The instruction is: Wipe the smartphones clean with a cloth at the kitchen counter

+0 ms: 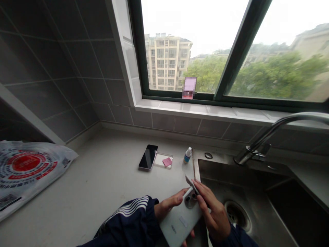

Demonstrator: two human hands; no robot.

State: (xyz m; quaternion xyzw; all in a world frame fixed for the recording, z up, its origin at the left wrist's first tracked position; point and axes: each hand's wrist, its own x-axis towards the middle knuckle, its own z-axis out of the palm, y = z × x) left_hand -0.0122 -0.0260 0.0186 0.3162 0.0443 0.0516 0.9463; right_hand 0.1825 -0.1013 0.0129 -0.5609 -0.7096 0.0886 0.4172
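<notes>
My left hand is closed round a pale smartphone, its back and round camera block turned up. Over the phone's top edge, my right hand has its fingers closed on a thin pale piece, perhaps a cloth. That piece touches the edge by the cameras, and its far side is hidden by the fingers. Beyond the hands, a second smartphone lies screen up on the counter. Beside it are a clear phone case and a small pink cloth. A small spray bottle stands upright near the sink.
A steel sink with a drain lies under and to the right of my hands. A chrome tap arches over it. On the left of the counter rests a printed plastic bag. A window sill runs behind.
</notes>
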